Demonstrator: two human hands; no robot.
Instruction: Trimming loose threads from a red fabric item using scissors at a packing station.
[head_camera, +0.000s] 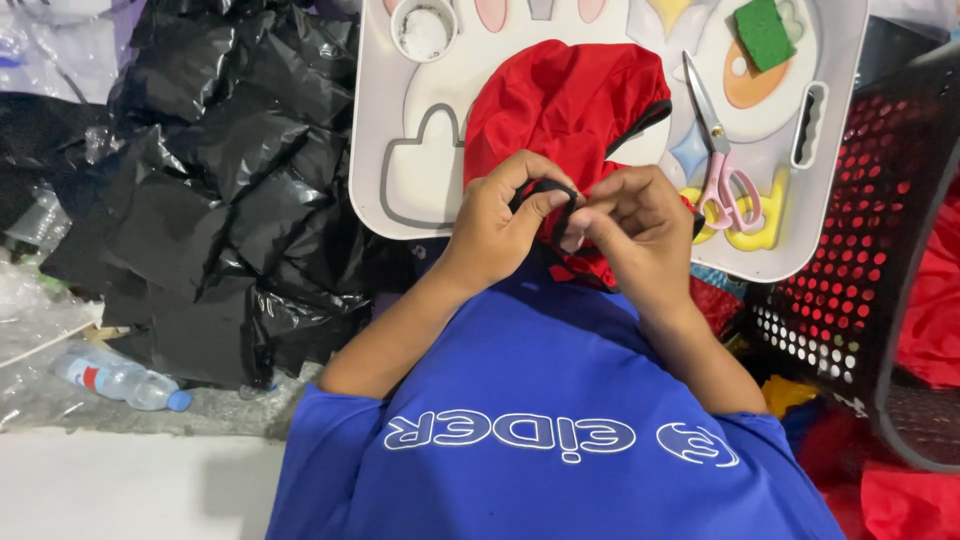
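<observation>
Nearest to us, our blue jersey shirt (560, 400) fills the lower middle of the view, and above it our left hand (497, 222) and right hand (640, 230) meet over a soft, crumpled red fabric garment with black edging (565, 105). Both sets of fingers are pinched together on a narrow black elastic strap (548, 196) at the garment's near edge, our left thumb and forefinger curled round it and our right fingertips pressed in from the other side. Our knuckles hide the exact join of strap and cloth. This garment lies on a rigid white plastic tray with moulded coloured shapes (400, 120), covering its centre. Just right of the cloth rest pink-handled metal scissors (722, 160), and a green sponge block (765, 30) sits at the far corner. At our left a heap of glossy, creased black plastic bags (230, 180) crowds the tray's edge, with a small clear water bottle with a blue cap (120, 380) beyond it. At our right stands a black perforated plastic basket (880, 240).
</observation>
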